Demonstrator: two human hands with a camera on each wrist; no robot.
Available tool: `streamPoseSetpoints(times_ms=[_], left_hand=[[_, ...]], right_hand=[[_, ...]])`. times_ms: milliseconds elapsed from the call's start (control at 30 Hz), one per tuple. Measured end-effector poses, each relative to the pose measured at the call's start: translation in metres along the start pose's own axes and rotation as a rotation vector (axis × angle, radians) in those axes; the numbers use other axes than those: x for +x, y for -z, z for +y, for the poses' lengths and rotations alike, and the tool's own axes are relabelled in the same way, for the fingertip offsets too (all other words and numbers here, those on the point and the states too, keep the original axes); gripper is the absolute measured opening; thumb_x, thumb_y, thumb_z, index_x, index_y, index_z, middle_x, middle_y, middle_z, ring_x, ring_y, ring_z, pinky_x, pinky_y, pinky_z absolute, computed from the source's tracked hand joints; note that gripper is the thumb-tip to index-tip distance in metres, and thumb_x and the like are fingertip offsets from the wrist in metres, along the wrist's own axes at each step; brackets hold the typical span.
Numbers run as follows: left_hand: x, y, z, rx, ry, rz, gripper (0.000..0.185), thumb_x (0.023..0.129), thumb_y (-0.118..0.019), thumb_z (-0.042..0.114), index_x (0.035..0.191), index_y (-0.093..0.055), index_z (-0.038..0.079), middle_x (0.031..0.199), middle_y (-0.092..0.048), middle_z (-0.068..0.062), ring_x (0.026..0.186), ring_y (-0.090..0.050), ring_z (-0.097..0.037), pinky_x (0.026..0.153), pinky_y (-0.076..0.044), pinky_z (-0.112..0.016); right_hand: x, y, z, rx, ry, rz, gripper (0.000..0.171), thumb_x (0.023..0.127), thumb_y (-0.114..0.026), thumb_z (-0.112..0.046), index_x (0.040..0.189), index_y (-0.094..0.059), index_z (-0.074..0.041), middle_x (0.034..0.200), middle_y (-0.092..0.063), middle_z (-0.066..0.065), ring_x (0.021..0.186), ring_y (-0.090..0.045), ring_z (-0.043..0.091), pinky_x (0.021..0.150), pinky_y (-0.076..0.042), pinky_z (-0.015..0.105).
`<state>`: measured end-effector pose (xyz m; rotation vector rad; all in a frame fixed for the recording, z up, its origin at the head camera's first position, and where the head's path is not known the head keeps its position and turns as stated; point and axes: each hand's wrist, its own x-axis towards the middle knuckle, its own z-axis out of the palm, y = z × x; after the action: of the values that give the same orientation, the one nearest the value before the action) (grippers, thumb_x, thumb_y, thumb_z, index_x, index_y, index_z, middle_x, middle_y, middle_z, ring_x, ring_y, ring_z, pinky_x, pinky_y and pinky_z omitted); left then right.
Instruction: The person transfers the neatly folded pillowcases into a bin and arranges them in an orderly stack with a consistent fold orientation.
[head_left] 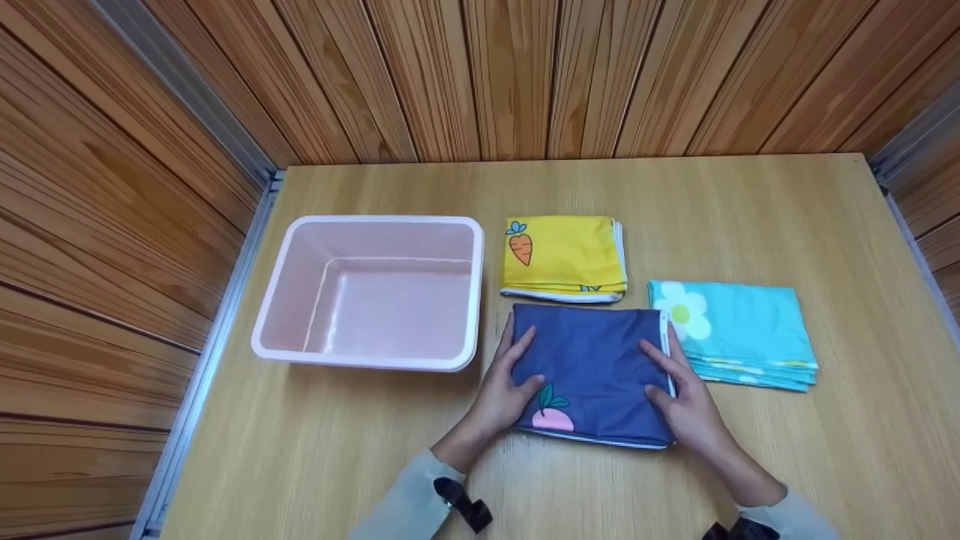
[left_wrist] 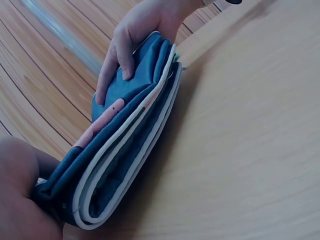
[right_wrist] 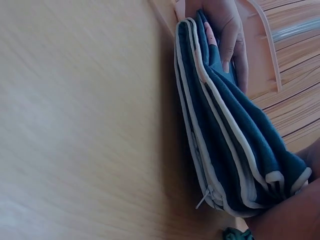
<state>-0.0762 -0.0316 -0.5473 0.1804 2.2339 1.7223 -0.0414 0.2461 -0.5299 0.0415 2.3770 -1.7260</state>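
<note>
A folded navy fabric cover (head_left: 592, 360) with white piping and a pink fruit print lies between my two hands, over the table. My left hand (head_left: 504, 390) grips its left side, thumb and a finger on top. On the opposite side, my right hand (head_left: 686, 397) holds the edge the same way, its other fingers hidden beneath. The right wrist view shows the cover's stacked layers (right_wrist: 220, 135) and a small zipper pull (right_wrist: 202, 199). In the left wrist view, the folded edge (left_wrist: 125, 150) bulges toward the camera. Whether the cover touches the table is unclear.
Left of the hands stands a pale pink plastic bin (head_left: 367, 360) with nothing inside. A folded yellow cover (head_left: 566, 251) with a carrot print lies just behind the navy one. To the right is a folded turquoise cover (head_left: 750, 322) with a flower. Wood-panelled walls (head_left: 480, 82) enclose the table (head_left: 360, 427).
</note>
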Motion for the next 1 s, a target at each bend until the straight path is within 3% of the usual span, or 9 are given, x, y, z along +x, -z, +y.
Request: streamPoseSetpoints(times_ms=[200, 433, 700, 1000], left_hand=[[0.002, 0.001, 0.010, -0.029, -0.024, 0.001, 0.072, 0.097, -0.065, 0.000, 0.159, -0.037, 0.021, 0.172, 0.002, 0.002, 0.157, 0.001, -0.027, 0.125, -0.015, -0.046], [0.004, 0.003, 0.021, -0.009, -0.098, 0.008, 0.070, 0.096, -0.066, -0.002, 0.158, -0.038, 0.012, 0.172, 0.000, -0.008, 0.157, -0.001, -0.031, 0.124, -0.015, -0.046], [0.004, 0.007, 0.035, 0.023, -0.149, 0.020, 0.068, 0.095, -0.066, -0.003, 0.157, -0.039, 0.007, 0.172, -0.003, -0.009, 0.156, -0.003, -0.032, 0.124, -0.015, -0.047], [0.003, 0.011, 0.047, -0.002, -0.133, 0.012, 0.068, 0.096, -0.065, -0.001, 0.158, -0.038, 0.010, 0.172, -0.003, -0.006, 0.157, -0.001, -0.032, 0.124, -0.015, -0.048]], right_hand=[[0.001, 0.006, -0.009, 0.009, 0.033, 0.008, 0.061, 0.095, -0.048, 0.017, 0.153, -0.040, 0.002, 0.171, 0.010, 0.008, 0.155, 0.013, 0.029, 0.106, -0.010, -0.001], [0.001, 0.013, -0.020, 0.042, 0.058, 0.005, 0.061, 0.095, -0.048, 0.018, 0.154, -0.040, 0.002, 0.171, 0.009, 0.007, 0.155, 0.013, 0.029, 0.107, -0.011, 0.001], [0.002, 0.021, -0.035, 0.047, 0.011, 0.003, 0.062, 0.096, -0.048, 0.015, 0.155, -0.040, -0.001, 0.171, 0.010, 0.001, 0.155, 0.014, 0.026, 0.107, -0.009, 0.001], [0.000, 0.028, -0.052, 0.028, -0.027, -0.014, 0.062, 0.099, -0.045, 0.012, 0.158, -0.036, -0.006, 0.171, 0.012, -0.002, 0.155, 0.016, 0.024, 0.117, -0.006, 0.011]])
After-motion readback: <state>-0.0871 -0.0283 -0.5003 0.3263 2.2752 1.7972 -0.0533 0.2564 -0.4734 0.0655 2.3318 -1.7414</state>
